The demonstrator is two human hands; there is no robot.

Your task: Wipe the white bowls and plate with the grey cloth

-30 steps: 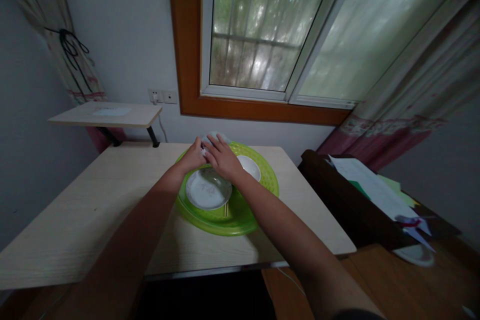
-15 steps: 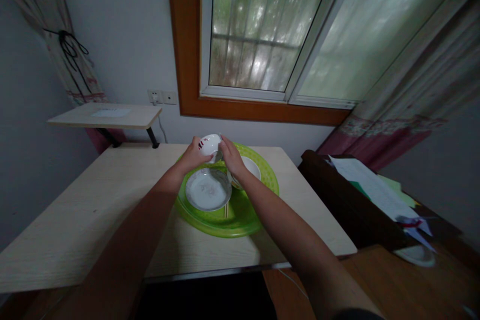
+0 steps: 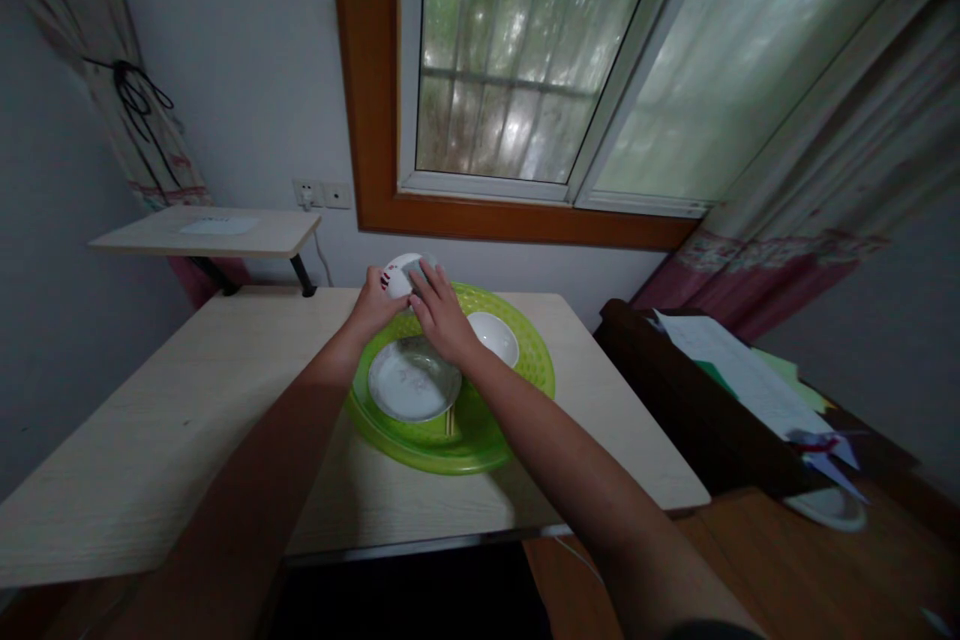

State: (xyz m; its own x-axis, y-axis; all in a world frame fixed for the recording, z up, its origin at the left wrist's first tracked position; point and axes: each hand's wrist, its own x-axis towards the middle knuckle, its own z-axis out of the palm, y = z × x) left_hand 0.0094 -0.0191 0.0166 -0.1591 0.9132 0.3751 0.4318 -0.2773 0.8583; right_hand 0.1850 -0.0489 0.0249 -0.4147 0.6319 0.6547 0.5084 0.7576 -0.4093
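Observation:
My left hand (image 3: 370, 305) grips a small white bowl (image 3: 395, 280) with dark red marks by its rim, tilted above the far left of a round green tray (image 3: 465, 460). Against the bowl lies my right hand (image 3: 442, 315), its fingers over a thin grey piece (image 3: 415, 266) that looks like a cloth. My fingers hide most of that piece. Below my hands, a white patterned plate (image 3: 414, 382) rests on the tray. A second white bowl (image 3: 495, 338) sits on the tray's right side, partly behind my right wrist. Chopsticks (image 3: 450, 420) stick out beside the plate.
The tray stands on a pale wooden table (image 3: 247, 370). A small raised shelf (image 3: 210, 232) with a paper on it is at the back left. Right of the table, papers (image 3: 739, 370) lie on a dark brown piece of furniture. A window (image 3: 540, 60) is behind.
Both hands and the held bowl have moved slightly left and away from me. My right hand has shifted across the bowl, leaving more of the second bowl visible.

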